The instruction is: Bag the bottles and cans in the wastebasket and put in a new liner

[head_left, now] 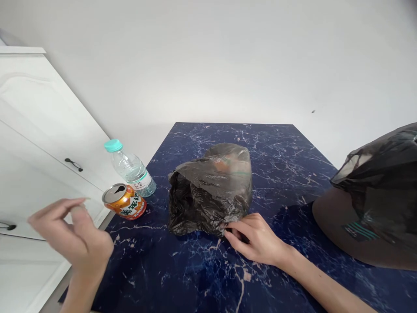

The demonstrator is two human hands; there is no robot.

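Bare left hand [73, 237], slightly blurred, bare left forearm [81, 287], bare right hand [256, 239], slim bare right forearm [306, 270], tiny dark spot [320, 275]

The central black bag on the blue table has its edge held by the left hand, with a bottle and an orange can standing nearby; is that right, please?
Not the left hand: the head view shows the right hand holding the edge of the black bag; the blue table, bottle and orange can are as stated.
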